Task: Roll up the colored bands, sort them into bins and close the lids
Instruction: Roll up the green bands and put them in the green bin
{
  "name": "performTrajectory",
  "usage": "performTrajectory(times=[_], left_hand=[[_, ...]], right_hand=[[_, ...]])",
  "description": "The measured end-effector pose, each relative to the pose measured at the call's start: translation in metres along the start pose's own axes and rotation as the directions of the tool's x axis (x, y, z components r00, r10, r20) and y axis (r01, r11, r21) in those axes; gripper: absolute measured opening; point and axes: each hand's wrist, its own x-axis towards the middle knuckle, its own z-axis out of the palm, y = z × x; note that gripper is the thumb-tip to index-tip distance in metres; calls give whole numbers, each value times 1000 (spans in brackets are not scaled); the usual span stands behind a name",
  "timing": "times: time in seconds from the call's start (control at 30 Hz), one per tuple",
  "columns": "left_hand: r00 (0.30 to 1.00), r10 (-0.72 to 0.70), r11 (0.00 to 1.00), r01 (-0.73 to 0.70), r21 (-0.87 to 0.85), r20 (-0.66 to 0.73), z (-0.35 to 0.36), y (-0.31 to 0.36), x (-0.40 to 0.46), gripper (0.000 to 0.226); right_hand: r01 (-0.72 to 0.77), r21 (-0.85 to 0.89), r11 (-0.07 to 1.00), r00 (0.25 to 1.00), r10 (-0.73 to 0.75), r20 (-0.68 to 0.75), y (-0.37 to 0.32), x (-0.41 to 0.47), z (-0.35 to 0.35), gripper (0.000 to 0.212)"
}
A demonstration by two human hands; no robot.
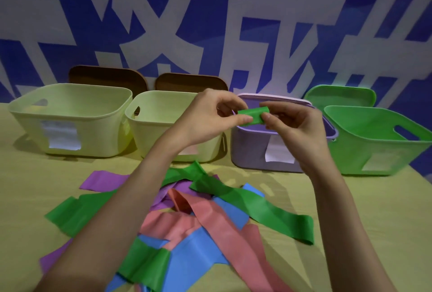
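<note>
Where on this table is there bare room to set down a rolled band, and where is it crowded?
Bare tablecloth lies front-left, between the left yellow bin and the band pile, and front-right, below the green bin. The centre under both arms is crowded with loose bands.

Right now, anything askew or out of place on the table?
The green bin at far right is tipped, its opening tilted toward the other bins, while the two yellow bins and the purple bin sit upright. Loose bands lie tangled in a heap. Both hands hold a green roll.
</note>
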Motion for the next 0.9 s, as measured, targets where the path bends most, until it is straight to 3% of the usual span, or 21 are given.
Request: performTrajectory(times=[0.3, 0.43, 0.57, 0.73, 0.9], left_hand=[[980, 15, 986, -47, 162, 196, -7, 51, -7, 34], [985, 59, 982, -86, 167, 159, -2, 65, -11, 28], [992, 75, 992, -84, 89, 97, 7, 74, -11, 26], [997, 58, 998, -57, -25, 55, 20, 79, -9, 22], [995, 54, 998, -51, -29, 86, 35, 85, -2, 21]], right_hand=[[-11, 7, 1000, 1000, 11, 5, -26, -21, -24, 22], [-76, 190, 979, 996, 83, -28, -38, -28, -34, 17], [-170, 411, 896, 984, 178, 20, -42, -30, -45, 27], [-170, 414, 894, 985, 138, 107, -42, -30, -60, 43], [-230, 456, 860, 973, 205, 105, -30, -23, -71, 42]])
